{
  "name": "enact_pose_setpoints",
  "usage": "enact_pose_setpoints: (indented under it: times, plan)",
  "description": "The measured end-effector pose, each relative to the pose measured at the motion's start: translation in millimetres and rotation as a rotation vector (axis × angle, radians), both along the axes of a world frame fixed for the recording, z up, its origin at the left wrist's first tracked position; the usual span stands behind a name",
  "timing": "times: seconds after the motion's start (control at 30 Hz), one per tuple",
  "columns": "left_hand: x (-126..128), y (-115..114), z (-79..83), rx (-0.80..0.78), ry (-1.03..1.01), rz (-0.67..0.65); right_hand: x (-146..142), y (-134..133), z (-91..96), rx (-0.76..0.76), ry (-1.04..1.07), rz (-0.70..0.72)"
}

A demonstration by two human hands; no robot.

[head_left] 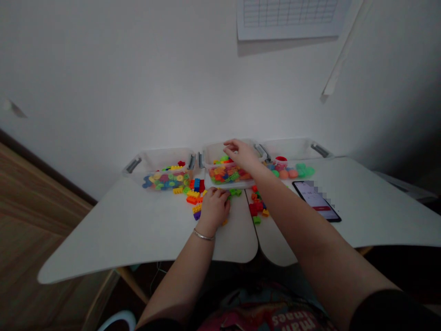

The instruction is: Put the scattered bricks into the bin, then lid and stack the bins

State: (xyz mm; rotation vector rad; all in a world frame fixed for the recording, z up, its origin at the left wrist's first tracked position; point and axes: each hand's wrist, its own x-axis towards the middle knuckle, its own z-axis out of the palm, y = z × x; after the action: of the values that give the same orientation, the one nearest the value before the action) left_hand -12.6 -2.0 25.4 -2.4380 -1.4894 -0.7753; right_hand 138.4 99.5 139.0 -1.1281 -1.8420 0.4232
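My left hand (214, 208) rests on the white table (138, 225) with its fingers curled over small bricks I cannot name. A scatter of coloured bricks (193, 195) lies just left of it and a green brick (236, 192) at its fingertips. My right hand (241, 154) reaches over the middle clear bin (211, 158), which holds mixed coloured bricks. Its fingers are bent downward together; whether anything is pinched in them does not show.
A left clear bin (151, 161) holds flat coloured pieces. A right clear bin (296, 148) holds round green and orange pieces and a red-lidded jar (281, 162). A phone (316, 200) lies screen-up at right. More bricks (257, 207) sit under my right forearm.
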Motion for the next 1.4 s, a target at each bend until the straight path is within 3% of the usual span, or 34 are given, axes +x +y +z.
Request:
enact_pose_setpoints:
  times: [0.1,0.23,0.4,0.53,0.63,0.73,1.17,1.4]
  plan:
    - [-0.2,0.8,-1.1,-0.001,-0.012,-0.002,24.3,-8.6,-5.7,0.152,0.239,0.002]
    - [-1.0,1.5,-2.5,0.0,-0.018,-0.002,69.4,-27.0,-38.8,0.167,0.366,-0.224]
    - [-1.4,1.8,-3.2,0.003,-0.017,0.0,110.8,-43.5,-93.1,-0.067,0.035,-0.408]
    - [-0.1,1.3,-3.0,0.008,-0.017,0.002,117.3,-50.5,-113.4,-0.196,-0.354,-0.437]
    - [1.1,0.7,-1.9,0.003,-0.021,0.005,113.4,-53.4,-115.6,-0.201,-0.59,-0.471]
    - [2.0,0.5,0.0,-0.006,-0.022,0.009,109.4,-54.5,-114.5,-0.168,-0.682,-0.491]
    - [1.7,1.9,-1.8,-0.015,-0.017,0.003,108.1,-59.1,-116.7,-0.08,-0.647,-0.439]
    - [0.8,0.9,-1.2,-0.008,-0.03,0.006,104.5,-63.9,-114.7,-0.068,-0.689,-0.287]
